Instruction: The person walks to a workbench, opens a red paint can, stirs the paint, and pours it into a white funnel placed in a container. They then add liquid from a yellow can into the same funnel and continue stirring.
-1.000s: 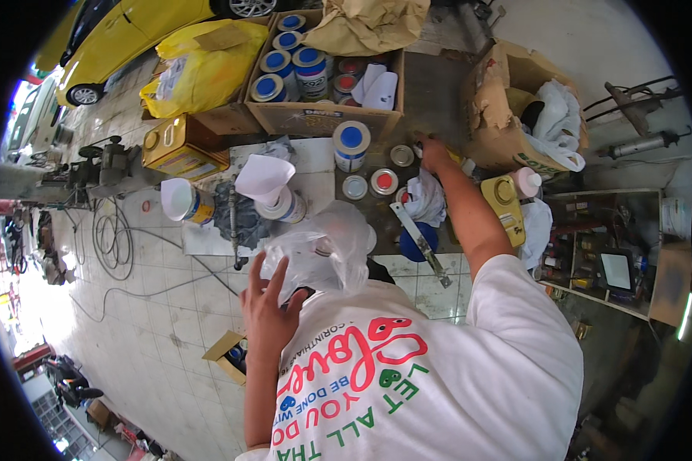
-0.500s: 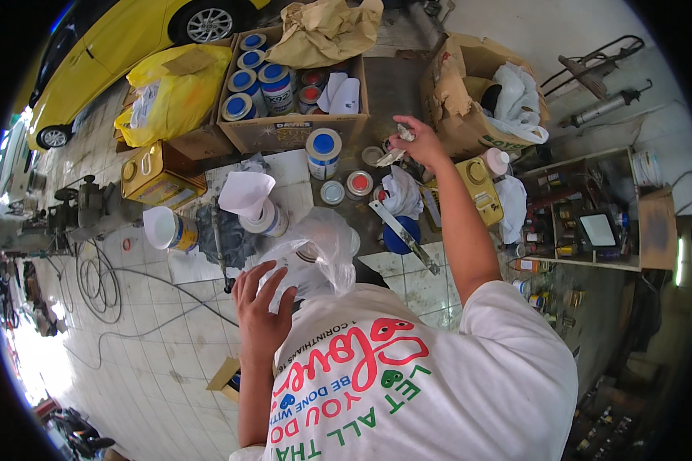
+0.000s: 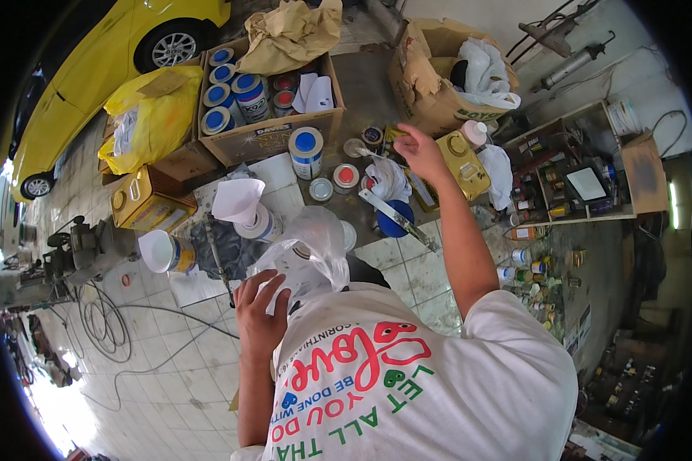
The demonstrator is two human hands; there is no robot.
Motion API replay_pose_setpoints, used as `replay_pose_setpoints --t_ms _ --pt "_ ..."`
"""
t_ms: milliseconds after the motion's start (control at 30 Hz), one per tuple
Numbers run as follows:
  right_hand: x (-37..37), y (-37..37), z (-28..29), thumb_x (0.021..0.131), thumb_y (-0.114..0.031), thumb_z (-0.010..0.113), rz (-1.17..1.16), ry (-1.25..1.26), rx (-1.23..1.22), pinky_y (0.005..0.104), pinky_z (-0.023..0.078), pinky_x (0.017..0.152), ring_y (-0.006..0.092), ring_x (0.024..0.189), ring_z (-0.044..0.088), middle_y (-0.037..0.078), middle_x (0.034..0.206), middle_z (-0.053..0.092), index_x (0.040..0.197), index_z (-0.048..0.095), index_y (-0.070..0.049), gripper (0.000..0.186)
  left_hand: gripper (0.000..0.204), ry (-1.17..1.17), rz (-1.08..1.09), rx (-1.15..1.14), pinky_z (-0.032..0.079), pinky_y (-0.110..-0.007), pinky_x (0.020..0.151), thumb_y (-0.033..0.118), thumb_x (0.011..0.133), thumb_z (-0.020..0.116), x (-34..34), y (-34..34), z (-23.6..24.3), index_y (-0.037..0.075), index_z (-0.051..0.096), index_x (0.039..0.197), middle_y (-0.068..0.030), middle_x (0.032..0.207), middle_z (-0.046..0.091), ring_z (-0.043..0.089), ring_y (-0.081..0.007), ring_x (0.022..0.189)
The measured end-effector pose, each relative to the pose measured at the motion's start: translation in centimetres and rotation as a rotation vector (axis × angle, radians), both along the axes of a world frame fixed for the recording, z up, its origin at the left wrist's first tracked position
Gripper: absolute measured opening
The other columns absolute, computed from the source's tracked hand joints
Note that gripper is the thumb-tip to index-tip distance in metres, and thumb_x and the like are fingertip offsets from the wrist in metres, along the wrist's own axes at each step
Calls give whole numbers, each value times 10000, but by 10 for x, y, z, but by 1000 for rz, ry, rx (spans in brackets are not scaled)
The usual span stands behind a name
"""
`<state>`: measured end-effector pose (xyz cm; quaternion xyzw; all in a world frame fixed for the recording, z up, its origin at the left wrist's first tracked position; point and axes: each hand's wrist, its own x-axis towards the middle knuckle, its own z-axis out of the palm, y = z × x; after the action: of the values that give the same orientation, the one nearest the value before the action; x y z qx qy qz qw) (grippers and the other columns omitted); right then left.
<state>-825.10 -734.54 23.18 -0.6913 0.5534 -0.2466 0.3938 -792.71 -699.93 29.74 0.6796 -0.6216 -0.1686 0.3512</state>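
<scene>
- The right hand (image 3: 423,150) reaches over the right part of the dark worktop (image 3: 367,91), its index finger stretched out and the others bent. Whether they grip anything cannot be told.
- Near that fingertip, toward the worktop's far right corner, stands a small dark round tin (image 3: 371,137), with a small silver-topped tin (image 3: 354,147) just beside it.
- Below the right hand, a crumpled white cloth (image 3: 390,182) lies nearer the right edge of the worktop.
- The left hand (image 3: 260,311) is at the near edge, fingers loosely bent and spread, thumb apart, with nothing visible in its grasp. Its fingertips are at the side of a clear, crinkled plastic bag (image 3: 324,244); contact cannot be told for sure.
- The bag is at the middle of the worktop's near edge, in front of the white shirt (image 3: 438,361).
- A straight silver metal strip (image 3: 400,221) crosses over a round blue lid-like disc (image 3: 386,225) by the near right corner.
- A yellow rectangular metal can (image 3: 463,165) stands along the right edge.
- Mid-worktop, a tall white can with a blue lid (image 3: 306,156) stands behind a short red-topped tin (image 3: 346,178) and a grey-topped tin (image 3: 321,189).
- Toward the left edge, a white can (image 3: 263,225) carries a white paper cone (image 3: 238,200).
</scene>
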Motion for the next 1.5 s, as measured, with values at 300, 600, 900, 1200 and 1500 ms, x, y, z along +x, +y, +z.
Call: replay_pose_setpoints --t_ms 300,600,900,1200,1500 --pt "114 172 65 981 -88 661 910 -393 470 377 545 966 240 1089 693 137 1102 746 1262 687 -24 290 324 -305 -52 60 416 -512 1045 108 771 811 9 -26 -10 148 801 1092 -121 1481 544 523 -348 1307" --pt "146 175 -54 765 -283 866 536 468 -124 517 506 999 433 1195 606 230 1185 664 1243 635 -28 589 521 -461 -131 209 453 -493 1016 0 778 656 11 -49 -57 153 742 1268 -139 1442 534 533 -338 1274" --pt "176 199 -77 629 -341 936 494 658 -224 537 480 1029 447 1182 608 251 1237 652 1336 578 -91 831 810 -277 -174 396 505 -554 1002 55 726 752 11 -55 -95 126 513 1497 -151 1572 433 524 -403 1324" --pt "140 207 -62 631 -302 917 466 338 -85 506 483 1017 473 1108 629 253 1178 690 1381 553 -57 869 828 223 -332 411 438 -543 1115 261 778 840 21 -59 -174 42 492 1496 -194 1631 365 436 -445 1424" --pt "123 196 -134 630 -386 957 561 191 -72 482 500 1008 410 1192 629 224 1253 677 1399 549 -33 940 800 353 -174 309 426 -469 1154 311 771 886 31 -45 -213 78 559 1462 -226 1556 469 480 -421 1411"
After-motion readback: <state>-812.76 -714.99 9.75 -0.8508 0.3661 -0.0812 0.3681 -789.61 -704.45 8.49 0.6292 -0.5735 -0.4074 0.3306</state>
